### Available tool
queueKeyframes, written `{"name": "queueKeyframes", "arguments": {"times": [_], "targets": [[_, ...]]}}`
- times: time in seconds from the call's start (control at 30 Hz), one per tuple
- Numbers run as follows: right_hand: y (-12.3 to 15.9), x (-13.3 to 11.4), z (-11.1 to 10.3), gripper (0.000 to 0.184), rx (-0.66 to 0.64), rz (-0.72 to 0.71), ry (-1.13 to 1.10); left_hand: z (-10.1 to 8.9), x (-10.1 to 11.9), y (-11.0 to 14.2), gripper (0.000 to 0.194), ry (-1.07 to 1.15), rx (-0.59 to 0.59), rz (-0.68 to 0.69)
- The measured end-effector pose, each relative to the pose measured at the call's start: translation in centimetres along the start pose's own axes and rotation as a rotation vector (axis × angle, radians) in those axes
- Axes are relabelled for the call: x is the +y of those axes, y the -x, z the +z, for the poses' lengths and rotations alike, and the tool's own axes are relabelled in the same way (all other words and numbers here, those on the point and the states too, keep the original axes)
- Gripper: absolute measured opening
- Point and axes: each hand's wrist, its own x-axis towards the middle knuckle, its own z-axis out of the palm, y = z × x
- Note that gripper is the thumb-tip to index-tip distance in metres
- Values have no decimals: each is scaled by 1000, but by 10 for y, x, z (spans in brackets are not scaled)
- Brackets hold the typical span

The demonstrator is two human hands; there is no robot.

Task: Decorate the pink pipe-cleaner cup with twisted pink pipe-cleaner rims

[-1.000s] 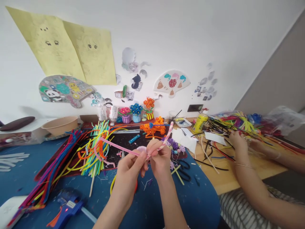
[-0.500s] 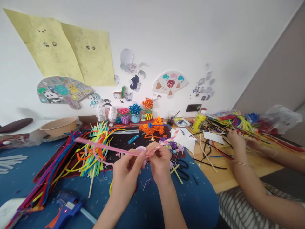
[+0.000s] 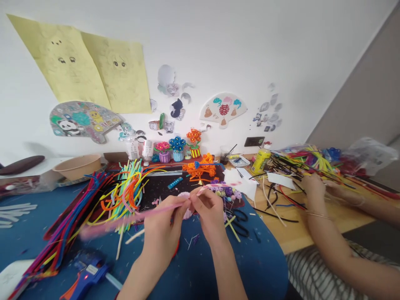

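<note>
Pink pipe cleaners (image 3: 137, 217) run through the closed fingers of my left hand (image 3: 165, 227), and their loose end trails down to the left, smeared by motion. My right hand (image 3: 208, 214) pinches the same strands where the fingertips of both hands meet. From its grip a pink-and-white striped length (image 3: 220, 185) sticks out to the right. Just behind my fingertips lies a pale lilac fuzzy piece (image 3: 186, 213), partly covered by them. The exact crossing of the strands is hidden by my fingers.
A blue hot glue gun (image 3: 90, 275) lies front left, beside bundled coloured pipe cleaners (image 3: 71, 212). Black-handled scissors (image 3: 240, 223) lie to the right. Small pipe-cleaner flower pots (image 3: 178, 155) stand along the wall. A co-worker's hand (image 3: 314, 189) works among pipe cleaners at right.
The loose left end of the pink pipe cleaners has swung downward. The striped length has tipped lower toward horizontal. Both my hands stay together near the same spot.
</note>
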Motion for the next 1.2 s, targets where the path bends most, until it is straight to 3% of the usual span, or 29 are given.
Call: {"name": "queueKeyframes", "arguments": {"times": [0.1,0.17,0.27,0.47,0.53,0.6,0.67,0.73,0.9,1.0,1.03,1.1,1.2], "targets": [[5,-4,3,27,69,35,52,-4,-9,1,17,-225,28,383],[6,-5,4,27,97,17,62,-4,-9,1,16,-233,22,391],[6,-6,5,25,106,-65,66,-3,-3,-3,16,-18,-31,54],[-1,-4,0,24,-51,-220,32,-2,5,-10,35,917,-355,-772],[-4,-2,-1,26,-97,-252,12,-2,4,-10,34,1122,-458,-932],[-6,0,-3,29,-126,-274,-5,-2,4,-9,34,1195,-502,-990],[-6,0,-4,31,-129,-253,-16,-1,5,-7,36,1092,-455,-912],[-4,-2,-5,30,-114,-188,-5,1,4,-5,35,825,-348,-699],[3,-6,-4,22,5,-49,77,-2,-8,-1,15,-32,-68,134],[6,-5,-3,21,58,-19,79,-5,-12,-1,19,-272,-34,510],[6,-4,-3,21,68,-30,61,-4,-11,-1,19,-302,-21,541],[5,-1,-1,24,78,-76,-1,0,-6,0,17,-274,21,445],[2,3,2,27,73,-173,-106,9,2,3,14,-32,39,58]]}}
